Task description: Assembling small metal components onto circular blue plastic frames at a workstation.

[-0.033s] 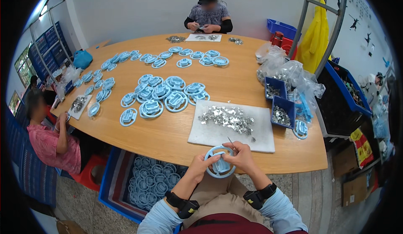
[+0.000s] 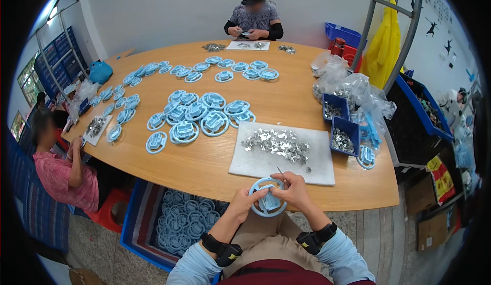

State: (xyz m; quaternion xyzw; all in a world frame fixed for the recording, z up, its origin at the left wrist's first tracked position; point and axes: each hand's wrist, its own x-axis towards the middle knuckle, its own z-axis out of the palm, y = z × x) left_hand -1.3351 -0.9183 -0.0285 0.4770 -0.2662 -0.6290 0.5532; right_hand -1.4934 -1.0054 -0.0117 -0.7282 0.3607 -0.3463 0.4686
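Note:
My left hand [image 2: 241, 204] grips a light-blue plastic wheel-shaped part [image 2: 267, 213] by its left side, thumb over the raised middle block. Pinched in my right hand [image 2: 295, 190] is a thin pointed metal tool [image 2: 280, 171], its tip sticking up past the fingers. The fingers of that hand also rest at the wheel part's right side. Both hands hold these just off the table's near edge, above my lap. Beyond them a white board [image 2: 250, 163] lies on the table, with a heap of small silver metal pieces [image 2: 279, 144] on it.
Many similar blue wheel parts [image 2: 197, 112] lie across the wooden table [image 2: 291, 98]. Two blue bins [image 2: 343, 143] of metal pieces and plastic bags [image 2: 365, 93] stand at right. A blue crate [image 2: 148, 223] of wheel parts sits lower left. Two co-workers sit far and left.

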